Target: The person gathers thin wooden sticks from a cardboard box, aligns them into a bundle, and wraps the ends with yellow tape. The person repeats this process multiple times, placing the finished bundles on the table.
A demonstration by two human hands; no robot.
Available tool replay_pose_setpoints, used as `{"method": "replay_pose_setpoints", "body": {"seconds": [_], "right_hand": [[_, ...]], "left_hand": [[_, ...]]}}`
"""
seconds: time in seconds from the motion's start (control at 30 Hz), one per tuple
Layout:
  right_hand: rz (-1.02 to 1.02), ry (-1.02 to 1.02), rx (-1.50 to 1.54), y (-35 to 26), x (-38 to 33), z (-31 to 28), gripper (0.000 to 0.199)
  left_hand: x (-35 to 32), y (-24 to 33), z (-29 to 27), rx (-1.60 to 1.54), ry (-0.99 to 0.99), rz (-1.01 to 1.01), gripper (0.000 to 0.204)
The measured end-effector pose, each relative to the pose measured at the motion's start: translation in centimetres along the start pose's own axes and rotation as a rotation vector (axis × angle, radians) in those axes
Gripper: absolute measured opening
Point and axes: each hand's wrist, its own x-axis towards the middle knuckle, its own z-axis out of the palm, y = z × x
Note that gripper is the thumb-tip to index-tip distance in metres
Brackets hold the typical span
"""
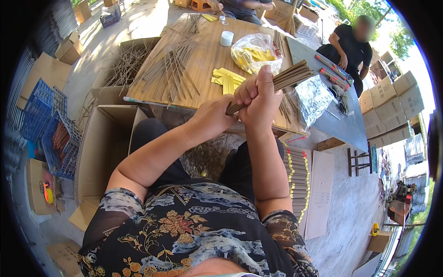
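In front of me, over the near table edge, I hold a bundle of thin brown sticks (295,75) that slants up to the right. My right hand (259,102) is wrapped round it with the thumb raised. Closed at the bundle's lower end is my left hand (213,114), its fingers partly hidden. Just beyond my hands, yellow paper strips (227,82) lie on the wooden table (210,46). A clear plastic bag (240,44) with more yellow strips sits behind them. Loose brown sticks (177,69) are spread over the table's left part.
A white jar (226,38) stands on the table. To the left are an open cardboard box (108,131) and a box of sticks (131,64). Yellow-banded bundles (297,182) lie at my right. Crinkled silvery wrapping (314,98) covers part of a grey table (348,122). Two people sit beyond.
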Motion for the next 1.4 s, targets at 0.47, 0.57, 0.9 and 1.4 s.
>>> {"method": "replay_pose_setpoints", "body": {"seconds": [0.47, 0.57, 0.9, 1.4], "right_hand": [[0.115, -0.190, -0.050, -0.4, 0.6, -0.5, 0.029], [-0.081, -0.223, -0.369, -0.5, 2.2, 1.1, 0.027], [0.028, -0.197, -0.519, 6.8, 8.5, -0.3, 0.025], [0.085, -0.039, -0.282, 6.4, 8.3, 1.6, 0.026]], "left_hand": [[1.5, -2.4, 1.7, -0.460, -0.088, 0.184, 0.020], [4.3, -4.0, 1.3, -0.524, -0.148, 0.193, 0.020], [9.0, -9.7, 2.6, -0.653, 0.061, 0.088, 0.025], [7.0, -6.4, 0.9, -0.485, 0.245, -0.099, 0.013]]}}
